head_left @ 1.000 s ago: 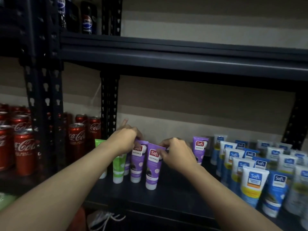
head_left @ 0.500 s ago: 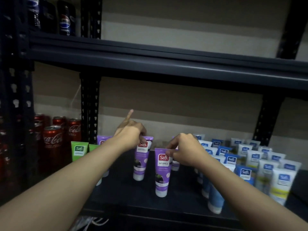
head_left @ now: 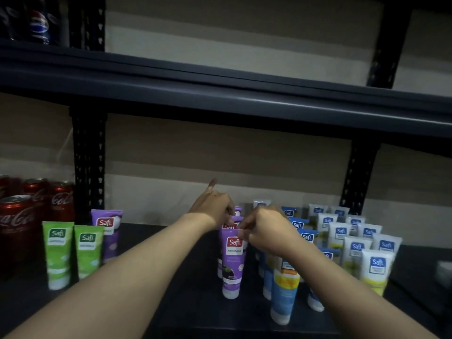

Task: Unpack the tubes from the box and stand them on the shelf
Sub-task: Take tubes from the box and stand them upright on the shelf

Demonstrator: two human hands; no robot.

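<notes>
On the dark shelf (head_left: 186, 277) a purple Safi tube (head_left: 232, 265) stands cap down at the front of a short row. My right hand (head_left: 266, 231) pinches its top edge. My left hand (head_left: 215, 206) grips the top of the purple tube behind it (head_left: 236, 220), with the forefinger sticking up. Two green tubes (head_left: 71, 253) and another purple tube (head_left: 107, 231) stand to the left. Several blue and white tubes (head_left: 354, 245) stand to the right. The box is out of view.
Red Coca-Cola cans (head_left: 22, 216) fill the bay to the left, past a black upright post (head_left: 89, 167). The shelf above (head_left: 220, 94) overhangs the bay, with Pepsi bottles (head_left: 38, 23) on it. Bare shelf lies between the green and the held purple tubes.
Both hands have carried the two purple tubes to the right, next to the blue and white group, and closer together. The view has swung right.
</notes>
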